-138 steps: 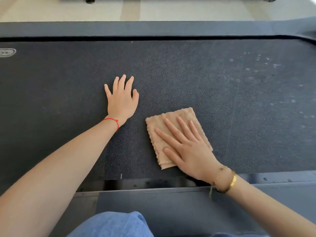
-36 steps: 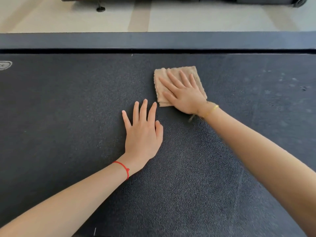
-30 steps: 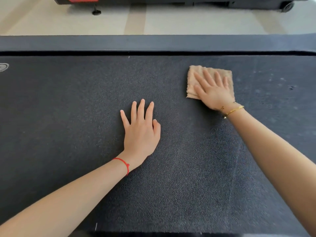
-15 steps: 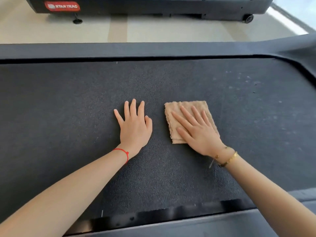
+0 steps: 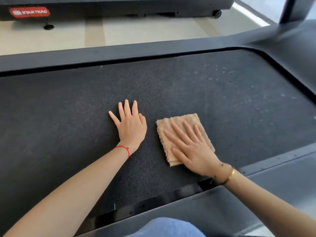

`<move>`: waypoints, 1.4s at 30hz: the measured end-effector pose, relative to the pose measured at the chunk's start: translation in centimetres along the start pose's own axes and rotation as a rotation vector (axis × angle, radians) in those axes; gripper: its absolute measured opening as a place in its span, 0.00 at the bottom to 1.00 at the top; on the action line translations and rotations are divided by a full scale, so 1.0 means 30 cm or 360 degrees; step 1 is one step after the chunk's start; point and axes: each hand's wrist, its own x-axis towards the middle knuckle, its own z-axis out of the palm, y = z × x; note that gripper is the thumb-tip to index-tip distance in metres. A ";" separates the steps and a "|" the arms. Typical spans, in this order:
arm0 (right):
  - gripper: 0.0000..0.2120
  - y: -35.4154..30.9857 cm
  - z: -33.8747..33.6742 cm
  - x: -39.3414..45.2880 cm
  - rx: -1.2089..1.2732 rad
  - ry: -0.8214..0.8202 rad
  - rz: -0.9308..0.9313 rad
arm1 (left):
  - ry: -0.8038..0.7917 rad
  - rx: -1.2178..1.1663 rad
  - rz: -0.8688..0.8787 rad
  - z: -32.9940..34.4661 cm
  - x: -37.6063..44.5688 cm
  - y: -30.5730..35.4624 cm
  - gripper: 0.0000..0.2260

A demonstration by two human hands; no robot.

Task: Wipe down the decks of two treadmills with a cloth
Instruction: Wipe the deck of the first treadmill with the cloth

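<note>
The black treadmill belt (image 5: 59, 117) fills most of the head view. A folded tan cloth (image 5: 188, 119) lies on it near the front edge. My right hand (image 5: 193, 151) presses flat on the cloth with fingers spread, a gold bracelet on the wrist. To the left of the cloth, my left hand (image 5: 130, 124) rests flat on the bare belt with fingers apart and nothing in it; a red string circles that wrist. A second treadmill (image 5: 119, 6) with a red label stands across the floor at the top.
Pale specks (image 5: 222, 71) dot the belt at the far right. Grey side rails run along the far edge (image 5: 119, 50) and the near edge (image 5: 282, 177). My knee in blue jeans (image 5: 164, 227) shows at the bottom. Beige floor lies between the two machines.
My right hand has slid the cloth from the belt's far edge back toward me, close to the near rail. My left hand stays planted on the belt. The view has swung right.
</note>
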 end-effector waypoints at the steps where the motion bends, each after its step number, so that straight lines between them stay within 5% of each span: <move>1: 0.26 -0.020 0.008 -0.042 -0.0006 0.0008 -0.0027 | -0.0011 -0.0008 0.0024 -0.004 -0.001 0.001 0.24; 6: 0.26 0.032 -0.011 -0.150 0.0038 0.0006 -0.0004 | -0.0040 -0.0044 0.0143 -0.027 -0.008 0.049 0.25; 15: 0.26 0.353 -0.098 0.082 0.0060 0.0022 0.0591 | -0.0009 -0.0038 0.0106 0.042 0.011 0.196 0.25; 24: 0.26 0.301 -0.050 -0.044 -0.0010 0.0010 -0.0230 | 0.0033 0.0005 -0.0031 0.088 0.022 0.252 0.24; 34: 0.26 0.643 -0.172 0.412 0.0046 0.0027 0.0450 | 0.0094 0.0073 -0.0079 0.093 0.015 0.275 0.24; 42: 0.26 0.478 -0.123 0.283 -0.0016 0.0017 -0.0126 | 0.0023 0.0112 -0.0115 0.073 0.003 0.298 0.23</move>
